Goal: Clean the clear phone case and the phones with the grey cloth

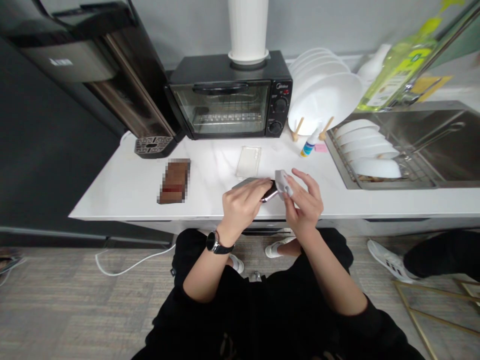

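Note:
My left hand, with a black watch on its wrist, is closed round a smartphone just above the counter's front edge. The phone's silver rim and dark surface show at its right end; my fingers cover its middle. Pinched in my right hand is a light grey cloth, held against the right end of the phone. A clear phone case lies flat on the counter behind my hands. Farther back to the right stands a small bottle with a blue and yellow label.
A toaster oven stands at the back, beside a water dispenser. A brown blurred item lies left on the white counter. Plates stand in a rack near the sink. Another person's shoe shows at right.

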The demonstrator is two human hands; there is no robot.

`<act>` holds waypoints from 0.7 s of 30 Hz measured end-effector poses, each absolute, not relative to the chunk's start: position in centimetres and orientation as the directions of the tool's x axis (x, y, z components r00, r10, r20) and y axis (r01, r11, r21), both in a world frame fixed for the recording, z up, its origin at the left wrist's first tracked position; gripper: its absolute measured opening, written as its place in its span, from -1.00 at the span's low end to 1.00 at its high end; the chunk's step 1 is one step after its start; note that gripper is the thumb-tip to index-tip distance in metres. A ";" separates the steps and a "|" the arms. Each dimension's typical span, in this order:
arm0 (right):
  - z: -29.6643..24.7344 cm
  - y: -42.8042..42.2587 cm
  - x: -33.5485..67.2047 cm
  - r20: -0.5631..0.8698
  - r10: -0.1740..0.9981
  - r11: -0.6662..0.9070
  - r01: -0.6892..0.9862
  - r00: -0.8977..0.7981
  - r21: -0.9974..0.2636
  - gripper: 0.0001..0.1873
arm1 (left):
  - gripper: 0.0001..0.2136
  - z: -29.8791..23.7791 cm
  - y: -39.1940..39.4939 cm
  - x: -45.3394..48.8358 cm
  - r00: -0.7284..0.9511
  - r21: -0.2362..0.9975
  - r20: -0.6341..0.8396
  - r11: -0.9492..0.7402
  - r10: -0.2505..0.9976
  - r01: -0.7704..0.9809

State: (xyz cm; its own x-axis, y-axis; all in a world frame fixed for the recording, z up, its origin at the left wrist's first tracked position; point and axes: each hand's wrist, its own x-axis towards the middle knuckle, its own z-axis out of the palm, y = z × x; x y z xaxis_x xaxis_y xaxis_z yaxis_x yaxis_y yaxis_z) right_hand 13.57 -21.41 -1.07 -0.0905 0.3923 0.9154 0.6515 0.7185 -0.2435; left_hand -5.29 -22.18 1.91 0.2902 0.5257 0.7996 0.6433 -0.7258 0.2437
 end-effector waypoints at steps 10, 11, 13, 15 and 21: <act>-0.9 -22.0 12.4 0.910 0.410 0.712 0.645 -0.065 -0.275 -0.46 | -0.84 2.3 -21.8 -4.5 0.297 0.189 0.791 -0.675 0.535 0.713; -0.8 -22.3 12.0 0.912 0.404 0.719 0.642 -0.073 -0.267 -0.45 | -0.84 2.2 -21.7 -4.4 0.293 0.173 0.800 -0.669 0.524 0.723; -0.5 -22.8 11.3 0.919 0.382 0.744 0.622 -0.094 -0.245 -0.43 | -0.81 2.0 -21.4 -4.3 0.284 0.149 0.818 -0.661 0.500 0.735; -0.1 -23.1 10.7 0.926 0.359 0.769 0.600 -0.120 -0.220 -0.41 | -0.75 1.8 -21.1 -4.3 0.273 0.143 0.832 -0.662 0.483 0.736; 0.4 -23.0 10.6 0.930 0.305 0.777 0.618 -0.203 -0.120 -0.47 | -0.76 1.6 -21.0 -4.9 0.284 0.100 0.854 -0.674 0.435 0.732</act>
